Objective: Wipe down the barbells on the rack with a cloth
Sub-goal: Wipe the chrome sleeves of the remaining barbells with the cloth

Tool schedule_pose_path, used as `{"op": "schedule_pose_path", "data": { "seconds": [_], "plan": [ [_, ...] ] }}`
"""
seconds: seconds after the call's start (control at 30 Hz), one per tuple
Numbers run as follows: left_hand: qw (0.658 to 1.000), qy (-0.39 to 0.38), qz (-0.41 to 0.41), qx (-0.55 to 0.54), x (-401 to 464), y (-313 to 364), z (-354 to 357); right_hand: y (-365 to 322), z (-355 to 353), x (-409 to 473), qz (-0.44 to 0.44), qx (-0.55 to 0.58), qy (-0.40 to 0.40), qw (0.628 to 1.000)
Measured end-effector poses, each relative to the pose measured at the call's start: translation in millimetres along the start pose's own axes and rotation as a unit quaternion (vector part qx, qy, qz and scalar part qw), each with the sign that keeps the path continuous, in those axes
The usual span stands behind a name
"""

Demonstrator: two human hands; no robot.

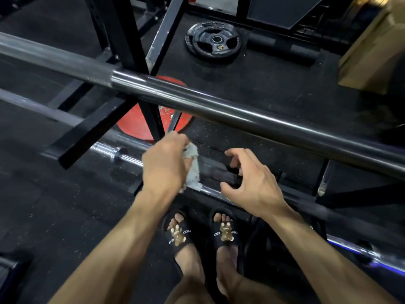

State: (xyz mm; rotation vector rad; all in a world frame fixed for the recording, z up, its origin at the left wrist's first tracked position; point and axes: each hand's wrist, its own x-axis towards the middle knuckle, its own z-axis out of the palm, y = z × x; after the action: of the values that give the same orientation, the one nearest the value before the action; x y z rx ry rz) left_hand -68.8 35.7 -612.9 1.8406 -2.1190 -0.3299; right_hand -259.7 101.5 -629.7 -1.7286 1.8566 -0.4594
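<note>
A dark steel barbell [219, 106] runs across the view from upper left to right, close to the camera, resting on the black rack [129, 40]. A second, chrome barbell [131, 160] lies lower, passing under both hands. My left hand [164, 163] grips a small grey cloth [192, 167], which hangs down over the lower bar. My right hand [249, 181] hovers just right of the cloth with fingers loosely curled around nothing, close above the lower bar.
A red weight plate [135, 123] lies on the black rubber floor behind the rack upright. A black weight plate [213, 41] lies farther back. A tan padded box [372, 47] stands at the upper right. My feet in black slides [201, 233] are below the hands.
</note>
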Motion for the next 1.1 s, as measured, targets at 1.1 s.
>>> {"op": "schedule_pose_path", "data": {
  "seconds": [1.1],
  "plan": [
    [0.994, 0.034, -0.076, -0.072, -8.5, -56.0, -22.0, -7.7, 6.9, -3.2, -0.004, -0.082, 0.023, 0.996]
  ]
}}
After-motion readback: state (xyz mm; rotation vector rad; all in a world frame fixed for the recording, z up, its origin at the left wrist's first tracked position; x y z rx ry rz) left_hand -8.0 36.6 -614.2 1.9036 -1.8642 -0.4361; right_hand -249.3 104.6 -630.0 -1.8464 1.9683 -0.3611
